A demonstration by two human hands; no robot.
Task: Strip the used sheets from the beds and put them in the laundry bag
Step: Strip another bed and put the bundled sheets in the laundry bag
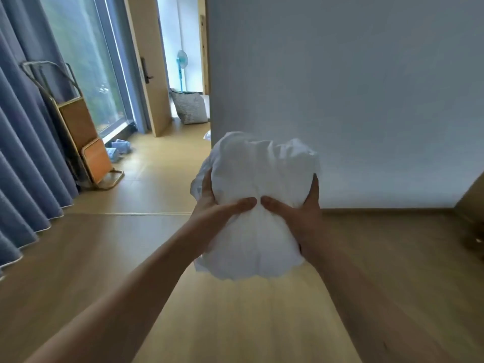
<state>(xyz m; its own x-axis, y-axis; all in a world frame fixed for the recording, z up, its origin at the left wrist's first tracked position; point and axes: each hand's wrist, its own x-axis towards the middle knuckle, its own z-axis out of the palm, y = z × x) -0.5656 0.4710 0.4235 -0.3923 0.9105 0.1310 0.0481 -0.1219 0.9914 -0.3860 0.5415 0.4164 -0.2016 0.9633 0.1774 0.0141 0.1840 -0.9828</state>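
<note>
A bunched-up white sheet (258, 205) hangs in the air in front of me, above a wooden floor. My left hand (217, 205) grips its left side, thumb pressed across the front. My right hand (296, 213) grips the right side, its thumb meeting the left one in the middle. A striped grey-and-white laundry bag (189, 107) stands open on the floor far ahead, just past the doorway. No bed is in view.
A white wall (340, 100) fills the right half, its corner just behind the bundle. Blue curtains (23, 153) hang along the left. A folded wooden chair (83, 142) leans by the window. Blue slippers (119, 149) lie near it. A fan (182, 66) stands beyond the doorway.
</note>
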